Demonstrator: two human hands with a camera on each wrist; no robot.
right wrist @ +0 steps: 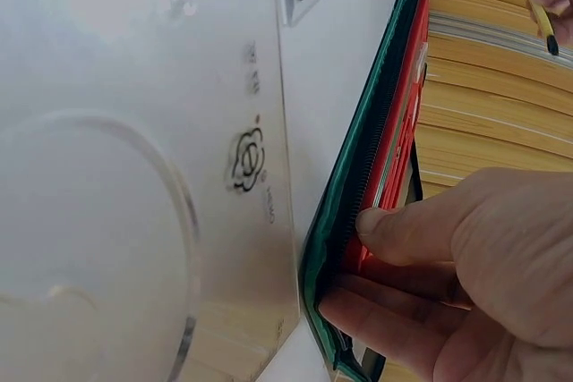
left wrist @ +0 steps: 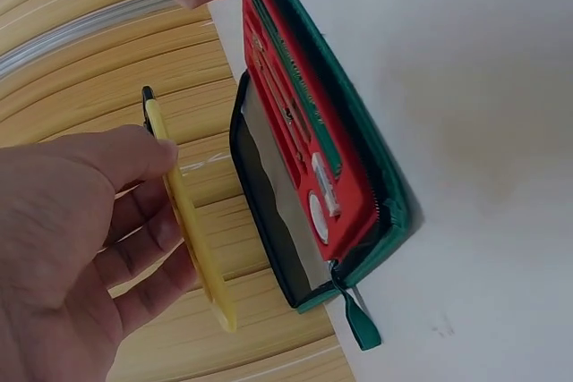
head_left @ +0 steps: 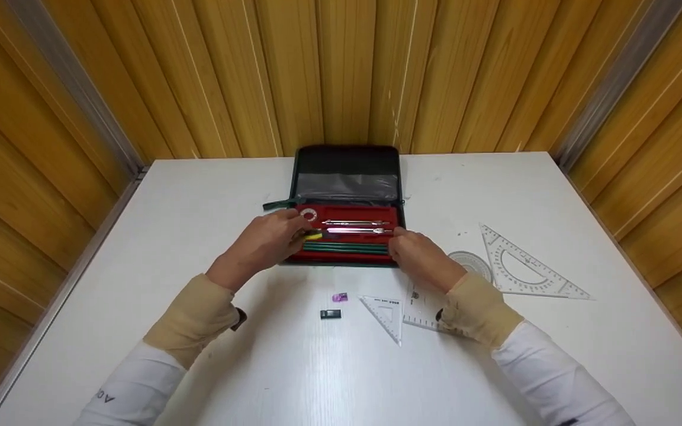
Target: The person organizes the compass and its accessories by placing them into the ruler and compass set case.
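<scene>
A green zip case stands unfolded at the table's back, its lid against the wall side. Its red tray bears green pencils, metal drawing tools and a white ring-shaped piece. Between thumb and fingers my left hand holds a slim yellow tool with a black end, above the tray's left part. My right hand pinches the right end of the red tray, thumb on top, fingers at the case's side.
In front of the case lie a purple sharpener-like piece and a small dark block. Clear set squares, a protractor and a clear sheet-like template lie to the right. A wood-patterned wall rises behind the table.
</scene>
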